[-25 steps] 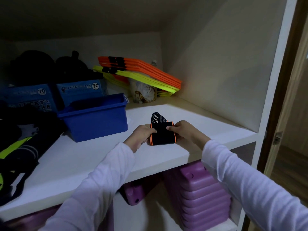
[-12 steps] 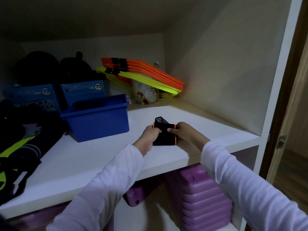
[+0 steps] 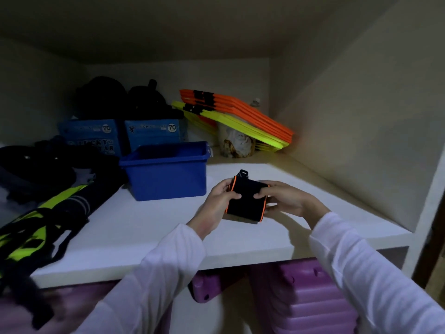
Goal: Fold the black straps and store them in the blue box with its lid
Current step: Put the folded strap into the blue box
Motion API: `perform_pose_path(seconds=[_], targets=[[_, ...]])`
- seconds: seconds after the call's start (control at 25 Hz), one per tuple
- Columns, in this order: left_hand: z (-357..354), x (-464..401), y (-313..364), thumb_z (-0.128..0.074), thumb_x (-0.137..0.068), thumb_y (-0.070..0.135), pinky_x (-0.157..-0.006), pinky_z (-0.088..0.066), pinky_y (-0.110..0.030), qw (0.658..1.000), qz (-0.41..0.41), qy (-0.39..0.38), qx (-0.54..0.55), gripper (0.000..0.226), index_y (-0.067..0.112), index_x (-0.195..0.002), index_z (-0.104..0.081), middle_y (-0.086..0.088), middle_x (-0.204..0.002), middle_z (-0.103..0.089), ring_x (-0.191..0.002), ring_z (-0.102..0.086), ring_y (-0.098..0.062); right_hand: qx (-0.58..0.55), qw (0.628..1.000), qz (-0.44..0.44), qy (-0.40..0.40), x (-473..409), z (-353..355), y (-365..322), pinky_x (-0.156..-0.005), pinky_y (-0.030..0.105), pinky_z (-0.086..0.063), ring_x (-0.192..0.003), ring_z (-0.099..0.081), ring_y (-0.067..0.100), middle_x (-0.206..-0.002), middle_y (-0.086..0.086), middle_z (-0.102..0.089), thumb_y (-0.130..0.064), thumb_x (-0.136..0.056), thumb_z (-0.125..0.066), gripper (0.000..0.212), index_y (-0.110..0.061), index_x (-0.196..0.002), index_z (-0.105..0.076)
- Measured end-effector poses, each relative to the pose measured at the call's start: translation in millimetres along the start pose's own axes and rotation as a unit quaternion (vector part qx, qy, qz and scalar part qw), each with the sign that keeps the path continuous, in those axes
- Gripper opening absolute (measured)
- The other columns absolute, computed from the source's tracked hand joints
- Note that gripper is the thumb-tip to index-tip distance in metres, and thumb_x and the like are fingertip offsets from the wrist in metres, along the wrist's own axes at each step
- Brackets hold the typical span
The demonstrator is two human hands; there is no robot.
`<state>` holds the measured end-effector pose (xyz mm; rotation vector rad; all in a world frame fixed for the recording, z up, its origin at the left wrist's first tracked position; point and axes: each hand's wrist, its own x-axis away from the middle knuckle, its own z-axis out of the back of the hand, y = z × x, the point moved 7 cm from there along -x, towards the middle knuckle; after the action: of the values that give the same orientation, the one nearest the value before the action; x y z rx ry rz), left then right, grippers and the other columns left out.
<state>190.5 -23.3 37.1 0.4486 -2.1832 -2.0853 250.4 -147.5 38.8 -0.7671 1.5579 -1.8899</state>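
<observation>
A folded black strap with orange edging is held just above the white shelf, between both hands. My left hand grips its left side, thumb on top. My right hand grips its right side, thumb pressed on the upper face. A black buckle end sticks up at the strap's far edge. The open blue box stands on the shelf to the left of and behind the strap, a short gap away. No lid shows on it.
Black and neon-yellow fabric lies heaped at the shelf's left. Blue cartons, black bags, a printed cup and stacked orange and yellow boards fill the back. Purple cases sit below the shelf.
The strap has been drawn nearer me and lifted slightly off the shelf. Its striped end is folded in further, leaving a more compact bundle. Both hands keep hold.
</observation>
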Motion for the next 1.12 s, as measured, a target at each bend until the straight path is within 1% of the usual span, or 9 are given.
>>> perform_pose_path(seconds=[0.2,0.32,0.44,0.64,0.8,0.84,0.92,1.0,1.12], targets=[[48,3,37,-0.051,-0.081,-0.013,-0.085,-0.043,-0.022,0.993,-0.082,0.072,-0.052,0.047,0.000,-0.127,-0.049,-0.007,-0.107,-0.056,-0.098,-0.054,-0.017,0.032,0.996,0.077,0.000,-30,-27,-36,-0.069,0.024,-0.045,-0.072,-0.056,0.014,-0.080,0.004,-0.060,-0.004,-0.085,-0.059,0.019,-0.018,-0.096,-0.065],[83,-5,68,-0.058,-0.084,-0.005,-0.068,-0.047,-0.011,0.985,-0.108,0.116,-0.072,0.046,0.005,-0.128,-0.048,-0.001,-0.091,-0.057,-0.079,-0.056,-0.008,0.029,0.993,0.111,0.012,-55,-40,-62,-0.070,0.023,-0.047,-0.070,-0.055,0.013,-0.080,0.004,-0.059,-0.008,-0.085,-0.060,0.015,-0.018,-0.095,-0.065],[115,-20,94,-0.057,-0.088,0.003,-0.069,-0.047,-0.015,0.978,-0.135,0.136,-0.085,0.041,0.004,-0.128,-0.049,0.002,-0.083,-0.058,-0.074,-0.056,-0.007,0.015,0.991,0.133,0.033,-84,-52,-87,-0.064,0.019,-0.048,-0.064,-0.055,0.010,-0.072,0.000,-0.057,-0.011,-0.084,-0.062,0.013,-0.024,-0.083,-0.063],[194,-45,142,-0.050,-0.094,0.012,-0.082,-0.041,-0.021,0.900,-0.223,0.279,-0.251,0.026,0.002,-0.113,-0.064,-0.006,-0.102,-0.062,-0.090,-0.054,-0.012,-0.030,0.980,0.178,0.090,-136,-54,-138,-0.052,0.017,-0.053,-0.058,-0.053,0.012,-0.066,0.002,-0.049,-0.011,-0.083,-0.063,0.010,-0.019,-0.080,-0.060],[254,-69,140,-0.043,-0.092,0.005,-0.069,-0.039,-0.026,0.833,-0.112,0.339,-0.422,0.030,0.007,-0.067,-0.060,-0.008,-0.071,-0.059,-0.072,-0.053,-0.021,-0.032,0.966,0.216,0.137,-175,-53,-170,-0.045,0.016,-0.054,-0.068,-0.062,0.018,-0.076,0.004,-0.059,-0.002,-0.085,-0.061,0.018,-0.009,-0.101,-0.058],[265,-76,134,-0.042,-0.091,0.004,-0.067,-0.042,-0.033,0.821,-0.065,0.341,-0.454,0.030,0.002,-0.067,-0.059,-0.015,-0.072,-0.060,-0.074,-0.057,-0.027,0.006,0.966,0.208,0.153,-188,-53,-173,-0.048,0.017,-0.055,-0.077,-0.065,0.023,-0.083,0.005,-0.062,-0.001,-0.084,-0.062,0.026,-0.008,-0.109,-0.058],[279,-87,125,-0.043,-0.093,0.008,-0.079,-0.049,-0.041,0.802,0.004,0.328,-0.500,0.027,-0.012,-0.097,-0.061,-0.029,-0.103,-0.063,-0.098,-0.060,-0.038,0.141,0.959,0.167,0.179,-215,-56,-174,-0.068,0.029,-0.058,-0.100,-0.063,0.031,-0.103,0.011,-0.061,-0.005,-0.082,-0.066,0.046,-0.005,-0.126,-0.054],[285,-98,119,-0.045,-0.094,0.012,-0.087,-0.047,-0.041,0.792,0.043,0.307,-0.526,0.034,-0.015,-0.112,-0.054,-0.030,-0.120,-0.058,-0.110,-0.056,-0.040,0.289,0.935,0.111,0.175,-239,-63,-169,-0.077,0.039,-0.056,-0.107,-0.060,0.034,-0.116,0.013,-0.057,-0.010,-0.081,-0.068,0.054,-0.006,-0.131,-0.051],[295,-116,113,-0.047,-0.094,0.014,-0.087,-0.048,-0.038,0.766,0.084,0.287,-0.569,0.035,-0.011,-0.117,-0.053,-0.027,-0.124,-0.057,-0.112,-0.056,-0.037,0.429,0.898,0.007,0.093,-264,-73,-150,-0.061,0.032,-0.053,-0.082,-0.063,0.030,-0.091,0.010,-0.058,-0.015,-0.083,-0.064,0.015,-0.006,-0.095,-0.062]])
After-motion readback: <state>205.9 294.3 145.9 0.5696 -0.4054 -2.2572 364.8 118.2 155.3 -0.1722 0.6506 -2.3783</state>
